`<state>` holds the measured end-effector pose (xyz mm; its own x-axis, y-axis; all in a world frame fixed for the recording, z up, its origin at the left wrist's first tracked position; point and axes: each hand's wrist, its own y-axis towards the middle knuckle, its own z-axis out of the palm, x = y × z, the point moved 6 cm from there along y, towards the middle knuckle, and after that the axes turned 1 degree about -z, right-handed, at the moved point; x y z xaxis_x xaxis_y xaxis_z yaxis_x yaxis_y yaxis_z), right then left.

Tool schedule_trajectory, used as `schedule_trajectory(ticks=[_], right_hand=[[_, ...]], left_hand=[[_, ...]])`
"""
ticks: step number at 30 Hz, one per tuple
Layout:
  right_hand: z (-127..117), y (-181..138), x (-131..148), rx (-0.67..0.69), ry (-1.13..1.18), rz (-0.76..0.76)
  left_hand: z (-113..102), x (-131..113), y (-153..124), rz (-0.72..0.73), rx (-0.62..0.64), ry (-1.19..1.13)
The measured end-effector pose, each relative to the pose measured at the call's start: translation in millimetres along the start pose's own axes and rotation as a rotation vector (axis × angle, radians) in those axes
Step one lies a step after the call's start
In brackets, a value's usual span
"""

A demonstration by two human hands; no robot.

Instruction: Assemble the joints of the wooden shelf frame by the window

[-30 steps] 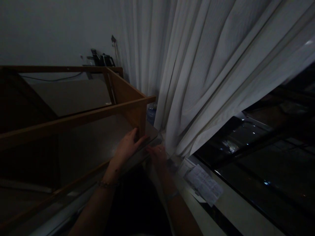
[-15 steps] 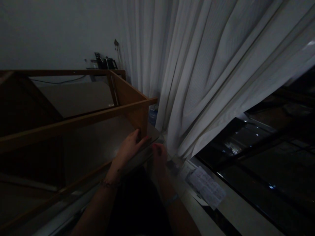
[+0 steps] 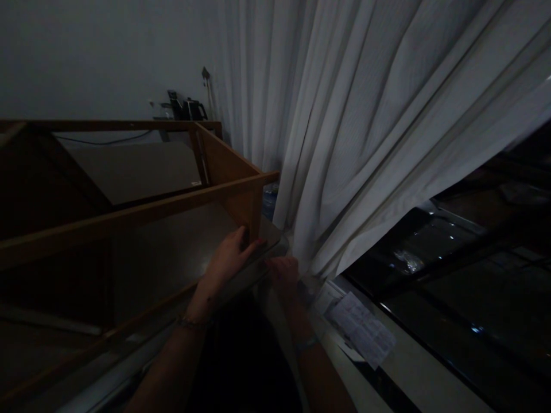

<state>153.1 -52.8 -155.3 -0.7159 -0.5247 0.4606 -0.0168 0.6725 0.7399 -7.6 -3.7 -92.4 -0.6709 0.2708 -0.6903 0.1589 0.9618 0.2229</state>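
Note:
A wooden frame with open sections stands on a pale flat surface at the left. My left hand is closed about the foot of its near corner post, thumb towards the surface's edge. Just right of that corner, my right hand has its fingers pinched together by the edge. Something clear, perhaps plastic, shows beside it; the dim light hides what the fingertips hold.
A long white curtain hangs close on the right. Behind the corner is a blue bottle. Printed paper lies low at the right, near dark glass. A black jug stands at the back.
My right hand has shifted slightly right and down, and its fingers have turned inward. My left hand stays on the post. The view has moved a little.

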Motion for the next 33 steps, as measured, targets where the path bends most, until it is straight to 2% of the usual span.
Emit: schedule_trajectory(ticks=[4,10,19,22,27,33], right_hand=[[0.7,2.3,7.7,0.005,0.021,0.133],[18.8,-13.5,7.4,0.050,0.474,0.633],[41.4,-28.1,4.0,0.031,0.903,0.972],[42.9,-28.7,3.6,0.052,0.923,0.976],[26.3,-15.2,-0.8,0.100,0.661,0.760],[13.0,-4.8,-1.0,0.100,0.550,0.703]], left_hand=[[-0.2,0.6,-0.2,-0.018,0.005,0.009],[-1.4,-0.7,-0.8,-0.004,0.004,0.035],[2.6,3.9,1.8,0.005,0.010,0.049],[1.7,3.4,1.0,-0.009,0.009,0.043],[-1.9,-1.3,-0.8,0.003,-0.002,0.011],[-2.3,-2.4,-0.7,0.003,-0.004,-0.015]])
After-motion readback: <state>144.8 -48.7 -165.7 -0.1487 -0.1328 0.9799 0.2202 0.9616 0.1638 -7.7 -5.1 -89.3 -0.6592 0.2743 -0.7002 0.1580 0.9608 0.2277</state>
